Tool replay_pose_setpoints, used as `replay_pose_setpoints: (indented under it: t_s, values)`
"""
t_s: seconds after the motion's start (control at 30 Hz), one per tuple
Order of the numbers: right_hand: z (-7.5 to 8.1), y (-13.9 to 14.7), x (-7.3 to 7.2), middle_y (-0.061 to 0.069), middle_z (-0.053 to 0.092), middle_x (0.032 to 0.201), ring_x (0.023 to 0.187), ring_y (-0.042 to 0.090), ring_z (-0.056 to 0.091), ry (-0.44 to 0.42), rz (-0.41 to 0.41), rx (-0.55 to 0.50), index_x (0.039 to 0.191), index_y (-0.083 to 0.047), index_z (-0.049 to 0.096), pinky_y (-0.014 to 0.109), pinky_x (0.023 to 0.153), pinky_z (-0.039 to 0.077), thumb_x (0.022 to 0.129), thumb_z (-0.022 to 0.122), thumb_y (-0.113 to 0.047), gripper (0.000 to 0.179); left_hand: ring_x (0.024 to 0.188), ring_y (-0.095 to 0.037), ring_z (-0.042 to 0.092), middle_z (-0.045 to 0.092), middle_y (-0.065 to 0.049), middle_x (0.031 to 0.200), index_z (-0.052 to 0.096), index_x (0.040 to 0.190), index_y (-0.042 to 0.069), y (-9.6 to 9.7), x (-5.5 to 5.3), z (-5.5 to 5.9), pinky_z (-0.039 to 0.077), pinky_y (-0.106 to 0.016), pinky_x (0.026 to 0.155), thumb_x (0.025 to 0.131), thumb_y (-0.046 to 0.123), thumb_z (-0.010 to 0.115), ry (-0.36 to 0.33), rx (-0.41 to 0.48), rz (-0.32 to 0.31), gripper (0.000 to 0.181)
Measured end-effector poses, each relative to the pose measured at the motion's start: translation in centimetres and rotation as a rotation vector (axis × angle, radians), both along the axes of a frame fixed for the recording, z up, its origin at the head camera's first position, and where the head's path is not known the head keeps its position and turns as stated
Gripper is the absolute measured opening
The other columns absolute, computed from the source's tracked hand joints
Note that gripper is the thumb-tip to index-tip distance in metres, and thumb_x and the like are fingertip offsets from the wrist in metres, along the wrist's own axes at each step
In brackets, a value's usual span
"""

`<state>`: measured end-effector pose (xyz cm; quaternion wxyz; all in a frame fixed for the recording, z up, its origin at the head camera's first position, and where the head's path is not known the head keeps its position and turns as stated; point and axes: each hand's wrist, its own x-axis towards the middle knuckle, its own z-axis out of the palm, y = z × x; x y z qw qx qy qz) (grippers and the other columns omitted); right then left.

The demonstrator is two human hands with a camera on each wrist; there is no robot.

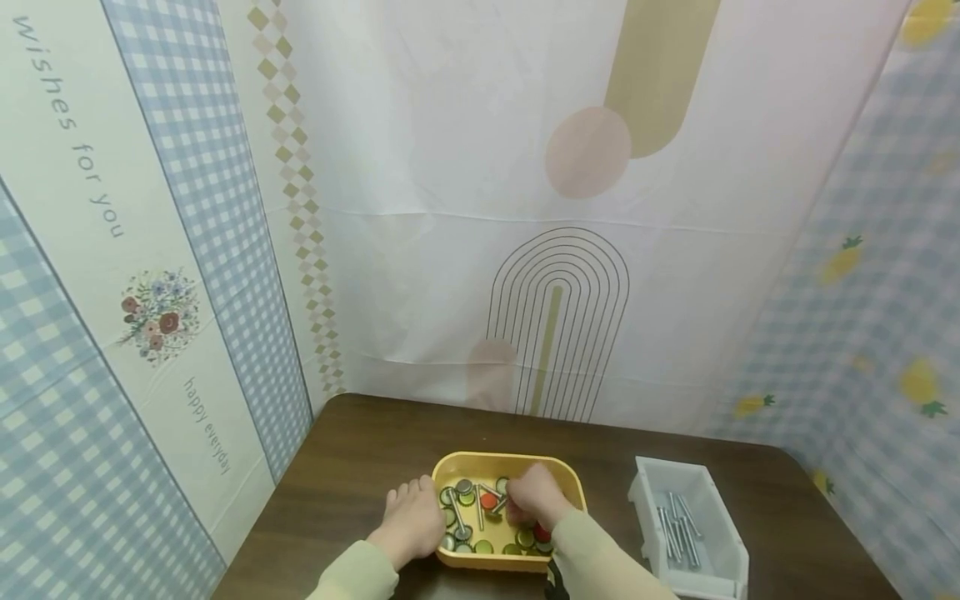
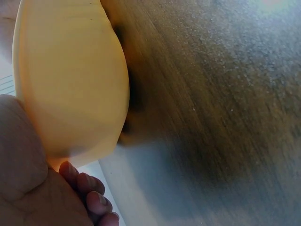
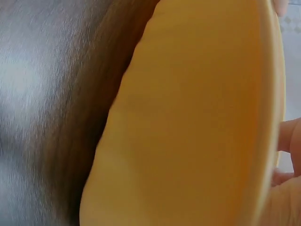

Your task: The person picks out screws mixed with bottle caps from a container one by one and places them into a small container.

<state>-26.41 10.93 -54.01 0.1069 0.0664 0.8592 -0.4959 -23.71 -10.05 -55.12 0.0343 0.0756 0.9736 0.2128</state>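
A yellow tray (image 1: pixel 495 562) stands on the brown table, holding bottle caps (image 1: pixel 483 547) in green, silver and red and several silver bolts (image 1: pixel 480 507). At the tray's left side, my left hand (image 1: pixel 411 518) grips the wall near the rim; in the left wrist view its curled fingers (image 2: pixel 97 202) show outside the tray. My right hand (image 1: pixel 538 498) reaches over the near right side into the tray, fingers bent down among the caps and bolts. Its fingertips are hidden in the head view, and I cannot tell whether they pinch a bolt.
Right of the yellow tray stands a white plastic bin (image 1: pixel 733 546) with several silver bolts (image 1: pixel 678 533) lying in it. Brown table (image 1: pixel 360 442) surrounds both containers. A printed cloth (image 1: pixel 420 292) hangs behind the table, with checked cloth to either side.
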Motion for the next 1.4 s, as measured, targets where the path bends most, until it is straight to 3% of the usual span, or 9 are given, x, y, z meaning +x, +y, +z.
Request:
replay_pose_setpoints:
  t_s: [0.07,0.3,0.43,0.87,1.03,1.17,1.27,1.4]
  values:
    - [-0.2,-0.4,0.0,0.014,0.062,0.059,0.046,0.018,0.057,-0.005,-0.013,0.041,0.069,0.006,0.062,0.031,0.046,0.048,0.084,0.051,-0.002,0.021,0.086,-0.029,0.045,0.047,-0.012,0.088,0.047,0.101,0.001,0.0,0.0,-0.1,0.033,-0.051,0.081,0.087,0.017,0.052,0.008,-0.004,-0.001,0.022]
    - [0.0,-1.5,0.3,0.002,0.048,0.048,0.043,0.018,0.047,0.211,0.015,0.369,0.052,-0.011,0.046,0.031,0.048,0.042,0.083,0.060,-0.007,0.034,0.086,-0.030,0.045,0.047,-0.012,0.088,0.048,0.101,0.000,0.0,0.0,0.0,0.033,-0.051,0.082,0.087,0.016,0.052,0.014,0.002,0.003,0.021]
    - [0.5,-1.9,0.6,0.007,0.051,0.058,0.052,0.021,0.049,0.189,0.018,0.427,0.056,-0.008,0.049,0.032,0.052,0.044,0.076,0.060,-0.002,0.023,0.085,-0.030,0.045,0.047,-0.013,0.087,0.047,0.103,-0.001,0.1,0.0,0.0,0.033,-0.051,0.081,0.087,0.017,0.051,0.023,-0.003,-0.002,0.024]
    - [0.5,-2.3,0.1,0.009,0.054,0.062,0.054,0.022,0.051,0.124,-0.009,0.447,0.058,-0.006,0.054,0.032,0.050,0.044,0.072,0.061,-0.003,0.016,0.084,-0.030,0.045,0.046,-0.013,0.086,0.047,0.102,-0.001,-0.1,0.1,0.1,0.033,-0.052,0.081,0.087,0.017,0.052,0.031,-0.012,-0.003,0.024]
    - [0.0,-2.8,0.1,0.007,0.054,0.062,0.054,0.022,0.049,0.141,-0.008,0.486,0.057,-0.009,0.055,0.034,0.049,0.042,0.076,0.064,-0.006,0.022,0.084,-0.030,0.044,0.045,-0.012,0.086,0.047,0.100,0.000,-0.1,0.2,0.2,0.033,-0.051,0.081,0.087,0.017,0.052,0.031,-0.008,0.000,0.022]
    - [-0.1,-2.8,0.0,0.005,0.054,0.061,0.054,0.022,0.049,0.170,0.001,0.531,0.056,-0.010,0.053,0.034,0.052,0.042,0.074,0.066,-0.007,0.022,0.083,-0.029,0.043,0.045,-0.012,0.085,0.047,0.101,0.000,-0.1,0.2,0.3,0.033,-0.051,0.080,0.087,0.017,0.052,0.016,-0.001,-0.004,0.023]
    - [-0.2,-2.4,0.1,0.005,0.056,0.056,0.049,0.021,0.054,0.161,0.002,0.471,0.057,-0.007,0.056,0.033,0.049,0.046,0.075,0.066,-0.005,0.021,0.083,-0.029,0.044,0.045,-0.012,0.086,0.047,0.102,-0.001,0.0,0.3,0.3,0.033,-0.051,0.080,0.088,0.018,0.052,0.017,-0.003,-0.005,0.024]
    - [0.0,-1.5,0.4,0.008,0.057,0.049,0.040,0.021,0.057,0.121,-0.001,0.305,0.057,-0.005,0.056,0.033,0.042,0.047,0.079,0.065,-0.003,0.023,0.083,-0.029,0.044,0.045,-0.012,0.086,0.047,0.101,-0.001,0.0,0.2,0.2,0.033,-0.051,0.080,0.088,0.018,0.053,0.022,-0.002,-0.002,0.024]
